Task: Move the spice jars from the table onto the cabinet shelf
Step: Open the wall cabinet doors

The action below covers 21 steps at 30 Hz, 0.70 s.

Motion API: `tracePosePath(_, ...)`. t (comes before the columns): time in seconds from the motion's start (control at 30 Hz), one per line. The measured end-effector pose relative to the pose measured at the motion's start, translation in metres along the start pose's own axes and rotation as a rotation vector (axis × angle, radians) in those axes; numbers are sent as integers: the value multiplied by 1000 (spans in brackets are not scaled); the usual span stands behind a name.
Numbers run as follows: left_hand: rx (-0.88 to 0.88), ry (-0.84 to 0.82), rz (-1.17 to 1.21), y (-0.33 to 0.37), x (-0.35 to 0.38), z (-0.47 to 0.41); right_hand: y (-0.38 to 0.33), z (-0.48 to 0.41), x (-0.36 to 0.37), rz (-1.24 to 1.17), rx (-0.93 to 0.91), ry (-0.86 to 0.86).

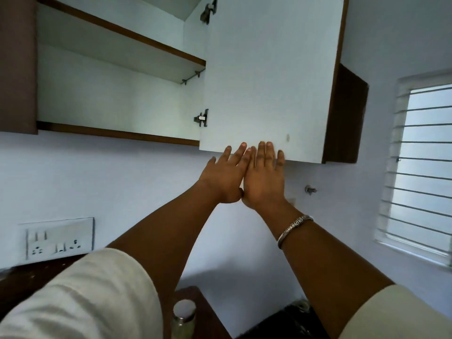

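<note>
One spice jar (184, 314) on the table (195, 297), half-hidden behind a sleeve (80, 297).

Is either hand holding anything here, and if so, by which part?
Nothing is held. The left hand and right hand are both flat and open, fingertips near the lower edge of the open cabinet door. One jar stands below on the table, untouched.
</note>
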<state>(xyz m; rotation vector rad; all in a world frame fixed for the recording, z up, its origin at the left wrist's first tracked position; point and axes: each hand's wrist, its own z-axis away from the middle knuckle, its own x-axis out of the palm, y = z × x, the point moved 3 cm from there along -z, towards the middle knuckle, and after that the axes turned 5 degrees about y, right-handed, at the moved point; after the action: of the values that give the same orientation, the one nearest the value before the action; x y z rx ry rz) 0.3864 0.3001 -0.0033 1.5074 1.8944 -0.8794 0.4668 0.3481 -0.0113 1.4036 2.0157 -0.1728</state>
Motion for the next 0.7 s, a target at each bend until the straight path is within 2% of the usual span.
tracePosePath(0.23, -115, -21, -215, -128, -24, 44, -132, -35, -8, -407, -11, -23)
tracePosePath(0.43, -225, -64, -447, -256, -47, 99, -273, -56, -27, -638, -130, 11)
tracePosePath(0.6, -253, -81, -698, -344, -71, 138, -371, -79, -52, -869, -234, 100)
tracePosePath(0.7, -254, -98, -804, -385, -87, 154, -412, -99, -69, -1072, -208, 97)
